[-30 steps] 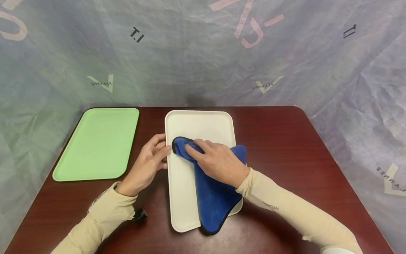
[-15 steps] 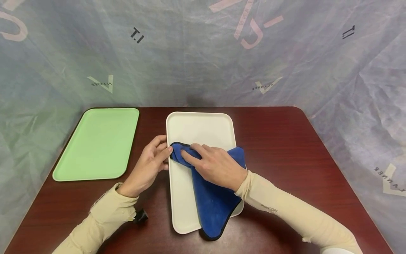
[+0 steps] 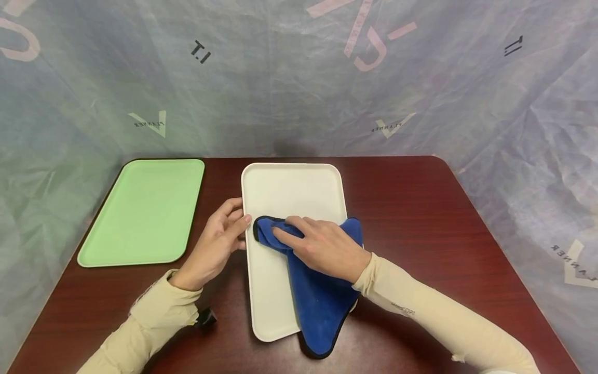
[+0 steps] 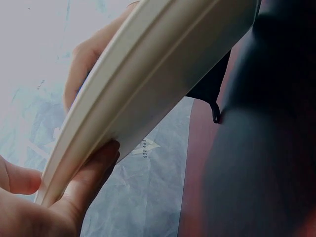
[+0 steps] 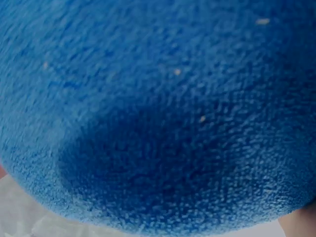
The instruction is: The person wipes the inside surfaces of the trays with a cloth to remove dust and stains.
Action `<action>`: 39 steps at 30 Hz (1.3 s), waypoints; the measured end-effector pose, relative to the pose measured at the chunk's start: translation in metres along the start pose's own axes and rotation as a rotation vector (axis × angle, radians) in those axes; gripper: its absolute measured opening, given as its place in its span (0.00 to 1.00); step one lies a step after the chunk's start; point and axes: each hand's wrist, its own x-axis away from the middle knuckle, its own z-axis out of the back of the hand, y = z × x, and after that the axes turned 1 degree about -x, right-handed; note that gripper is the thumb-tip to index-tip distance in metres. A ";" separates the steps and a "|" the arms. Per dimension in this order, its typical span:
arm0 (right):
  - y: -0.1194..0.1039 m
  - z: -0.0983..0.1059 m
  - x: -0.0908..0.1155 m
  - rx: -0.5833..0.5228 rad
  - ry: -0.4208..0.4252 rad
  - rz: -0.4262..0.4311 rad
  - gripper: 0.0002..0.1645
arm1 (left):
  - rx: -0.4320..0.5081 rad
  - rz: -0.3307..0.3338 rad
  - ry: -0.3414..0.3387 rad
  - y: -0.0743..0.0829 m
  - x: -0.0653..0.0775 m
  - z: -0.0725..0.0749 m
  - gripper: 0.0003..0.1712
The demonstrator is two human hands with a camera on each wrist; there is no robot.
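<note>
A white rectangular tray (image 3: 291, 189) is held up over the table, and the left wrist view looks along its underside (image 4: 148, 74). My left hand (image 3: 217, 241) grips the tray's left edge, thumb on the rim and fingers beneath. On the tray's face my right hand (image 3: 324, 246) holds a bunched blue cloth (image 3: 322, 311) with black edging. The cloth's loose part hangs past the tray's near end. Blue fabric (image 5: 158, 74) with a few pale specks fills most of the right wrist view, hiding the fingers there.
A light green tray (image 3: 145, 210) lies on the left of the dark red-brown table (image 3: 406, 218). A small black object (image 3: 205, 318) shows beside the left cuff. Grey printed sheeting (image 3: 280, 78) surrounds the table's back and sides.
The right hand drew the cloth's bunched end toward me and left to the tray's left rim, then back right, off the rim. The left hand keeps its grip; the tray shifts only slightly.
</note>
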 end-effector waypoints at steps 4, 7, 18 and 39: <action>0.006 0.000 0.007 -0.001 -0.010 -0.016 0.29 | -0.011 -0.008 0.006 0.000 0.001 0.000 0.21; 0.010 0.000 0.012 -0.009 -0.025 -0.029 0.29 | -0.007 -0.010 0.008 0.000 0.001 -0.001 0.20; 0.028 0.005 0.030 -0.030 -0.029 -0.110 0.28 | -0.019 -0.039 0.000 0.003 0.003 0.003 0.21; 0.053 0.019 0.057 -0.034 -0.017 -0.246 0.30 | 0.009 -0.066 0.008 0.009 0.004 0.001 0.20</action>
